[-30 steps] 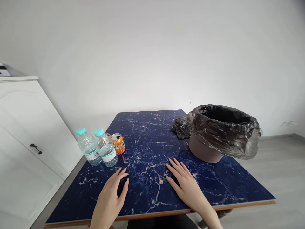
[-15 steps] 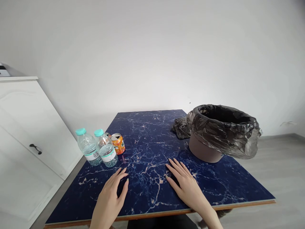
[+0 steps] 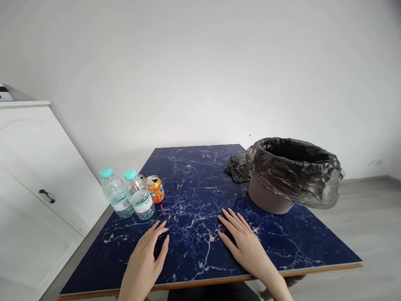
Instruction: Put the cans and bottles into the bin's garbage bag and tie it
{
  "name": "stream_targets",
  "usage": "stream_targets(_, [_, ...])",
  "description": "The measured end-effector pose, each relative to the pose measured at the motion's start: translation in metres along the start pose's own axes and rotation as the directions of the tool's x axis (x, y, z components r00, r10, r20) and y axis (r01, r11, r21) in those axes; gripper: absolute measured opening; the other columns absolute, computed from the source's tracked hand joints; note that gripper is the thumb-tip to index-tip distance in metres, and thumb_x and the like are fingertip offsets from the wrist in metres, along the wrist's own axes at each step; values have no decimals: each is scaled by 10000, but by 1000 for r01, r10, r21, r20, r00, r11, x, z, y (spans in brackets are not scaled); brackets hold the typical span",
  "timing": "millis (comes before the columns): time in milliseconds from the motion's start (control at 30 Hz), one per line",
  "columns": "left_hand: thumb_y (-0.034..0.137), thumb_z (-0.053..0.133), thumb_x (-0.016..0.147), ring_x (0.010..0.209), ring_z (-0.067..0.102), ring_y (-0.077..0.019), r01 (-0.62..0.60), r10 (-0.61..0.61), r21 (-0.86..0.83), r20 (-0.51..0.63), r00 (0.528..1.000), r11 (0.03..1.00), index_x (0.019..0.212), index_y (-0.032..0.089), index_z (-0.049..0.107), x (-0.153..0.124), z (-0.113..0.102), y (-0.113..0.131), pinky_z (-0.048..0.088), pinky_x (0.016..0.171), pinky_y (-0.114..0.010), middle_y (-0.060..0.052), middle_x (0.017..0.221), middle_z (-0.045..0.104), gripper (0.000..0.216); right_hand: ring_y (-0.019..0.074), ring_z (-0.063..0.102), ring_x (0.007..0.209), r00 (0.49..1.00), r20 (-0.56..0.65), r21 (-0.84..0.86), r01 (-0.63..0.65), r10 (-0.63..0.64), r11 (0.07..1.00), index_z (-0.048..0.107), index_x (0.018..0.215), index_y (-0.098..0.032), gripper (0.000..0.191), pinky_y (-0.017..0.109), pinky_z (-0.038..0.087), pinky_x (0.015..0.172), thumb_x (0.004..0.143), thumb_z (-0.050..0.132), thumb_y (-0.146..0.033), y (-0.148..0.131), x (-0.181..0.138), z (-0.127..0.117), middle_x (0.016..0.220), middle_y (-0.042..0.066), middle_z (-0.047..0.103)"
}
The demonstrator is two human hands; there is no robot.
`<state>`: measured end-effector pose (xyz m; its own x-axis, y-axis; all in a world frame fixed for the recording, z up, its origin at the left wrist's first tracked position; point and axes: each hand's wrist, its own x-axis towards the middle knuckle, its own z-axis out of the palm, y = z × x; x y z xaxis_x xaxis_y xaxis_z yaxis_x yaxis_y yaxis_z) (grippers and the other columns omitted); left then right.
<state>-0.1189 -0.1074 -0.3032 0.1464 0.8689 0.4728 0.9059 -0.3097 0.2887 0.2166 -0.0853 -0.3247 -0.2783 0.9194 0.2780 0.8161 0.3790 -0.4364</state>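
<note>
My left hand (image 3: 145,255) rests on the blue marbled table (image 3: 191,200), fingers apart and holding nothing. Just beyond it stand two clear plastic bottles with turquoise caps, a nearer water bottle (image 3: 142,202) and a second water bottle (image 3: 120,200) to its left. Beside them is an orange soda can (image 3: 156,190), its top opened; another can (image 3: 141,177) is mostly hidden behind the nearer bottle. My right hand (image 3: 242,242) lies flat on the table with spread fingers and holds nothing. Closest to it is a brown trash bin (image 3: 267,194) lined with a black plastic bag (image 3: 297,175).
Behind the bin's left side lies a crumpled part of black plastic (image 3: 238,168). A white cabinet (image 3: 34,179) with a dark handle stands left of the table. The wall (image 3: 200,75) rises behind the table, and grey floor (image 3: 360,209) shows at the right.
</note>
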Motion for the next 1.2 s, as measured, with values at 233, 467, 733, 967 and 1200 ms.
stream_targets(233, [500,526,1052,1387,623,-284,-2,2,-5,2,1000,1000,1288,321,654,0,0,1,581,1110,-465,-18,1473,671,323,295,305,1598,1000,-30,16,6,-5,1000,495,1601,-310,554,557,315,1312,1101,436,-540,1,0,1,1703,-4,379])
stream_targets(467, [498,528,1050,1381,627,-290,2,-2,-15,-5,1000,1000,1266,317,669,0,-2,3,579,1111,-466,-25,1458,683,315,303,293,1602,1000,-16,30,6,-5,1000,486,1608,-303,561,568,301,1314,1104,419,-541,0,-1,0,1708,-3,365])
stream_targets(733, [502,528,1048,1399,612,-289,15,-15,-16,11,1000,1000,1289,330,655,-1,-1,2,588,1099,-466,-10,1480,666,322,311,299,1598,1000,-21,59,-9,11,998,494,1602,-322,556,569,304,1312,1096,443,-546,-1,-1,-2,1700,-9,383])
stream_targets(967, [507,528,1051,1402,608,-292,15,-15,-11,19,1000,1000,1297,326,654,-1,0,1,587,1100,-470,-16,1480,665,330,326,340,1585,997,-28,219,-64,72,974,574,1541,-321,535,604,316,1296,1076,480,-567,2,-3,-6,1674,27,445])
stream_targets(1200, [490,524,1056,1392,617,-295,9,-9,-8,15,1000,1000,1283,316,669,-1,-1,2,589,1097,-471,-29,1476,668,320,330,649,1334,897,-171,777,-131,407,615,721,1263,-275,375,547,489,1182,1024,581,-528,18,-10,-17,1378,90,726])
